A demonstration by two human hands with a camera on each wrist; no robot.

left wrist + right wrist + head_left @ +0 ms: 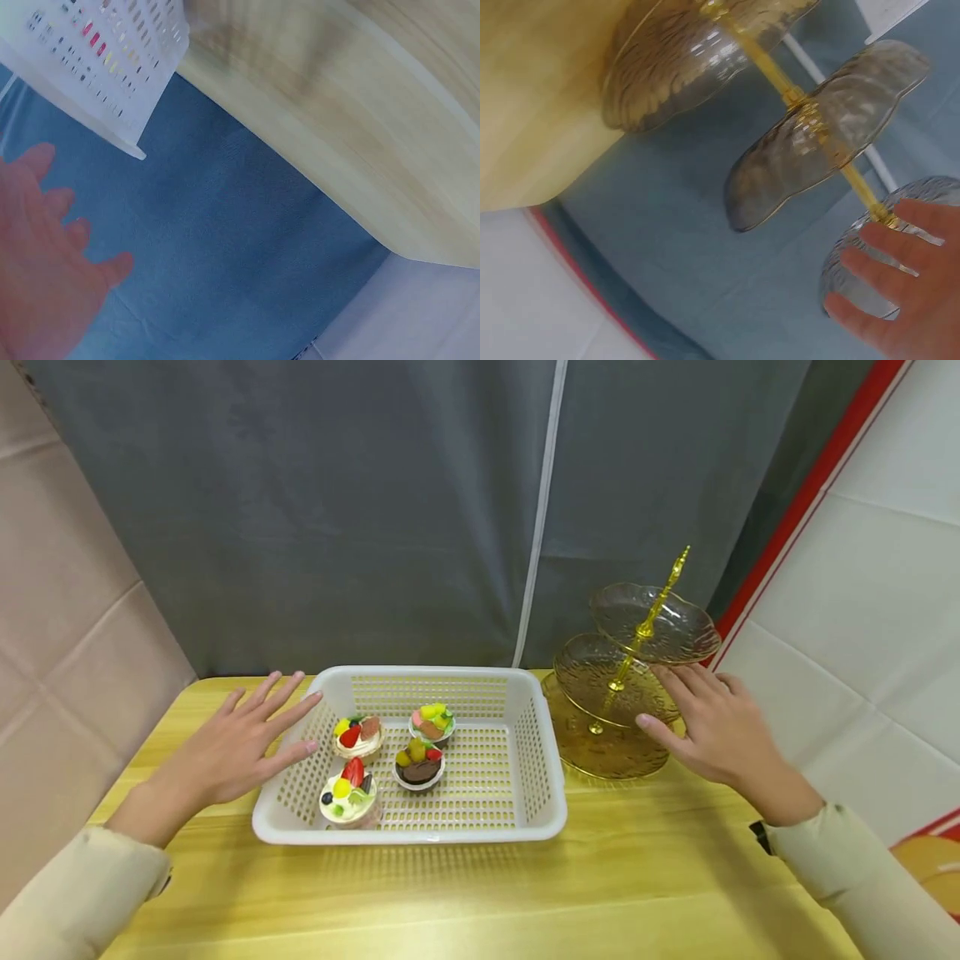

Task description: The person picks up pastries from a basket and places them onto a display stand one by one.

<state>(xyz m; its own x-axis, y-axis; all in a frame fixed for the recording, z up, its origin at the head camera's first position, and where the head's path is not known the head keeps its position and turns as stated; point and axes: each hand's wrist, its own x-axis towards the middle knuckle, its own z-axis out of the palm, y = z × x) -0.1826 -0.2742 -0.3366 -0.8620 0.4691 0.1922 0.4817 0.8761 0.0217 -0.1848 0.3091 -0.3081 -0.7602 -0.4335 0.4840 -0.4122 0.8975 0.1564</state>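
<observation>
My left hand (236, 745) hovers with spread fingers by the left side of a white plastic basket (450, 837), holding nothing. Inside the basket, toward its left, sit several small fruit-topped cakes: a cream tart (358, 739), a white cream cupcake (349, 797), a chocolate cupcake (418, 766) and one with green and yellow topping (432, 722). My right hand (712, 727), fingers extended and holding nothing, is in front of a three-tier cake stand (600, 681) with clear, gold-rimmed plates and a gold stem. In the right wrist view, the stand's tiers (802, 142) appear beyond that hand (915, 277).
Basket and stand are on a light wooden table (480, 902). A grey curtain (360, 527) with a white cord hangs behind it. Pale tiled panels (847, 635) flank both sides, the right one edged in red.
</observation>
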